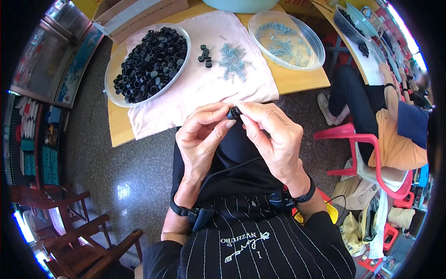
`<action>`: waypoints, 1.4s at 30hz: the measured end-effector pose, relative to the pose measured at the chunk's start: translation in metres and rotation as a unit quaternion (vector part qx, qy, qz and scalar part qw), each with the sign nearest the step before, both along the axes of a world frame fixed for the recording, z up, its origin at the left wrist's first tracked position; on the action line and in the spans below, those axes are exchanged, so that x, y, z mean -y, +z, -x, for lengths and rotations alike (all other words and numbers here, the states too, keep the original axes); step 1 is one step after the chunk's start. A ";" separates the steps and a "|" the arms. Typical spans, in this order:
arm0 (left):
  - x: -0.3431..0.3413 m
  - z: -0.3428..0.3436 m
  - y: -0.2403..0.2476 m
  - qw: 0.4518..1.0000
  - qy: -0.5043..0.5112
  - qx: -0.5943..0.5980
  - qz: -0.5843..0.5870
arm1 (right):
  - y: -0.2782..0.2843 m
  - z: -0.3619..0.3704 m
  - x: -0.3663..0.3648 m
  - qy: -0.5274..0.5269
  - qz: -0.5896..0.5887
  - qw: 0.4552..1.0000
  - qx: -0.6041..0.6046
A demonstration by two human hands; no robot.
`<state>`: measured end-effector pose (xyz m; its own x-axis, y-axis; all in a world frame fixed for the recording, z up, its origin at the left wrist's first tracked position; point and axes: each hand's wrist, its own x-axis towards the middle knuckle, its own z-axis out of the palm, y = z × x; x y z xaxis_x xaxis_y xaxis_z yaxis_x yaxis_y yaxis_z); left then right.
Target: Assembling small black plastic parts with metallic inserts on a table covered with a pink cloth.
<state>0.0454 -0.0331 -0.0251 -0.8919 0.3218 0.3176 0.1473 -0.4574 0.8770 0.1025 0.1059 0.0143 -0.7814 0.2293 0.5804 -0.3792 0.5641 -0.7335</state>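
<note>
In front of my lap, my left hand (199, 139) and my right hand (278, 135) meet at the fingertips. Between them is a small black plastic cap (232, 113), pinched from both sides; the fingers cover much of it. Whether the right fingertips also hold a second small piece cannot be made out. Beyond my hands, a loose pile of silvery screws (233, 61) lies on a pale pink cloth (186, 100). Several small black pieces (204, 56) sit beside that pile. A clear round tub (109, 88) at the left is heaped with black plastic caps (151, 65).
A shallow clear tub (319, 56) of screws stands at the table's right. An open cardboard box (134, 18) and a pale green basin (241, 4) are at the back. To the right, another person sits on a pink plastic chair (353, 136). Wooden chairs (88, 237) stand lower left.
</note>
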 end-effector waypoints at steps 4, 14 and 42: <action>0.000 0.001 0.000 0.999 0.024 -0.034 0.014 | 0.001 0.001 -0.002 -0.004 -0.067 0.997 -0.027; 0.000 -0.001 -0.007 0.997 0.035 -0.054 0.051 | 0.004 0.003 -0.009 0.019 -0.112 0.994 -0.001; -0.007 -0.007 -0.002 0.969 -0.051 0.222 -0.096 | -0.008 0.014 -0.015 0.055 -0.154 0.987 -0.002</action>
<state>0.0525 -0.0260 -0.0269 -0.9208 0.3890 -0.0267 -0.2792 -0.6099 0.7416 0.0884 0.1210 0.0065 -0.7898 -0.0442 0.6118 -0.4528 0.7149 -0.5329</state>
